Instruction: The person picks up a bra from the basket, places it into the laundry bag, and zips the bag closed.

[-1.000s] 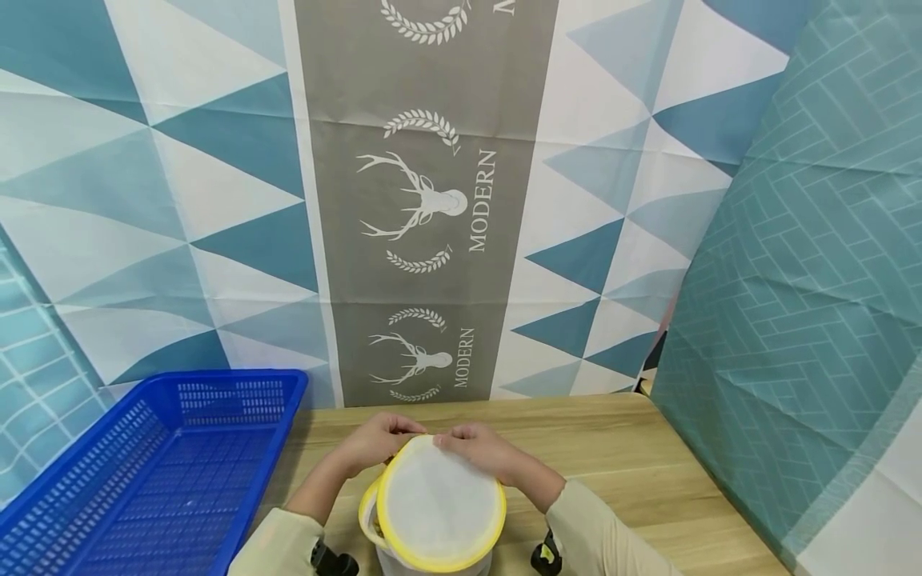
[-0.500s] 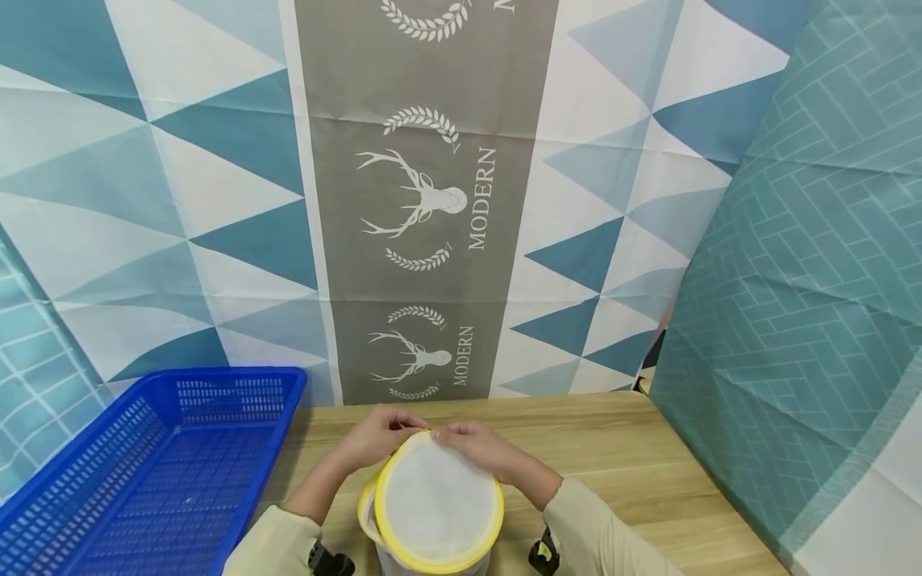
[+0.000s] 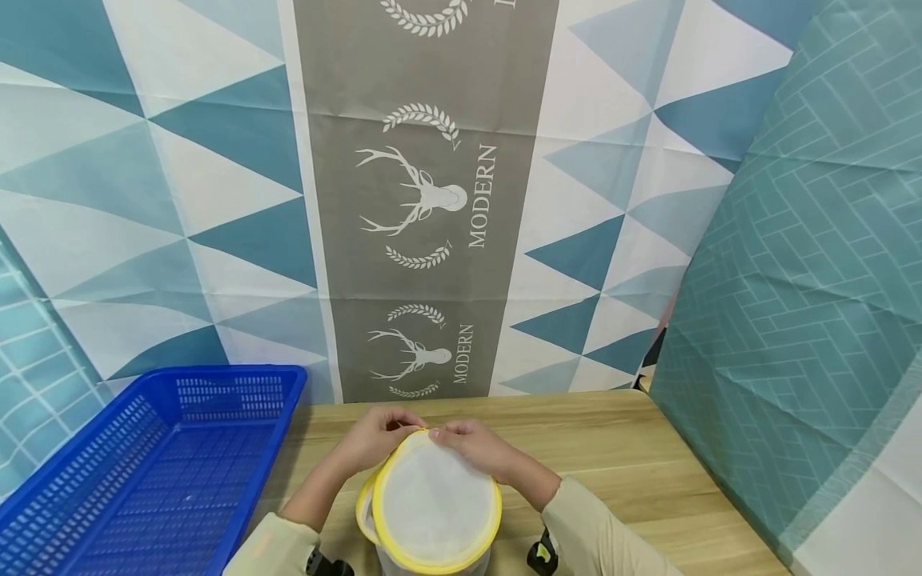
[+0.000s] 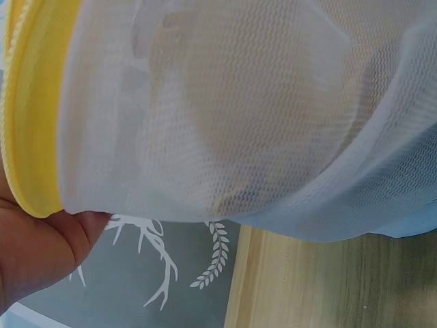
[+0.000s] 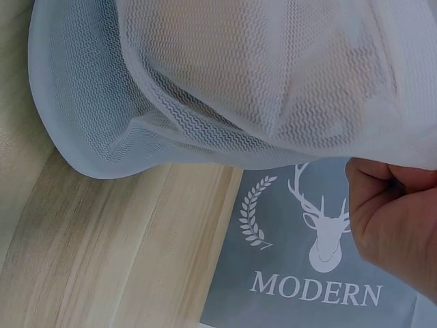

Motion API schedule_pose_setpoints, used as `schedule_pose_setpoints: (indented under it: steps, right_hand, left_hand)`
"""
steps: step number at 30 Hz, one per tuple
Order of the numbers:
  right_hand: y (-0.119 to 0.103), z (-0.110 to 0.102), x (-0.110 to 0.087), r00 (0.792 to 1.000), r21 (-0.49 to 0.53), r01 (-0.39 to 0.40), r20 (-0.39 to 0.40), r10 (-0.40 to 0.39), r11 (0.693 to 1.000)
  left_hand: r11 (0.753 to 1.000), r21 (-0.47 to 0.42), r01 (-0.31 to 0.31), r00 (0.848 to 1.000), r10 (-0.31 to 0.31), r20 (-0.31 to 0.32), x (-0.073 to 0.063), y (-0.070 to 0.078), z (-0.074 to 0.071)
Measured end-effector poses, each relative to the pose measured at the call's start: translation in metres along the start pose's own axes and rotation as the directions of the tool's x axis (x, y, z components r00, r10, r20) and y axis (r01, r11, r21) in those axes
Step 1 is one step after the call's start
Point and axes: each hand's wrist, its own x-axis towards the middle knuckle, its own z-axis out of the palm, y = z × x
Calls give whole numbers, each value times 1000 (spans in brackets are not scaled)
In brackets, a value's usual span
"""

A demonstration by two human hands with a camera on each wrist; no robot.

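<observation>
A white mesh laundry bag (image 3: 435,500) with yellow trim stands at the table's near edge, its round top facing up. In the left wrist view its yellow zipper band (image 4: 34,109) runs along the rim, and blurred tan and grey contents show through the mesh (image 5: 273,82). My left hand (image 3: 378,436) pinches the far side of the yellow rim. Beside it, my right hand (image 3: 479,450) grips the same rim, thumb on the white top. A yellow-edged loop handle (image 3: 366,512) sticks out on the bag's left. The zipper pull is hidden behind the fingers.
To the left lies a large blue plastic basket (image 3: 166,480) with slotted walls. The wooden table (image 3: 598,448) reaches back to a patterned cloth wall (image 3: 425,200). A teal cloth (image 3: 814,280) hangs along the right side.
Both hands keep their hold on the rim and shift very slightly upward in the head view. The round top moves a little to the left with them.
</observation>
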Motion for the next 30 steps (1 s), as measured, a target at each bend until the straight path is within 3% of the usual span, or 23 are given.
schedule_pose_setpoints:
  steps: [14, 23, 30]
  right_hand:
    - [2, 1, 0, 1000, 2, -1, -10, 2, 1000]
    - [0, -3, 1, 1000, -38, -18, -18, 18, 999]
    - [-3, -4, 4, 999, -20, -20, 39, 21, 1000]
  left_hand:
    - [998, 4, 58, 996, -58, -61, -4, -3, 2]
    - [998, -18, 64, 997, -64, -33, -2, -4, 7]
    - [997, -27, 71, 997, -72, -37, -1, 0, 8]
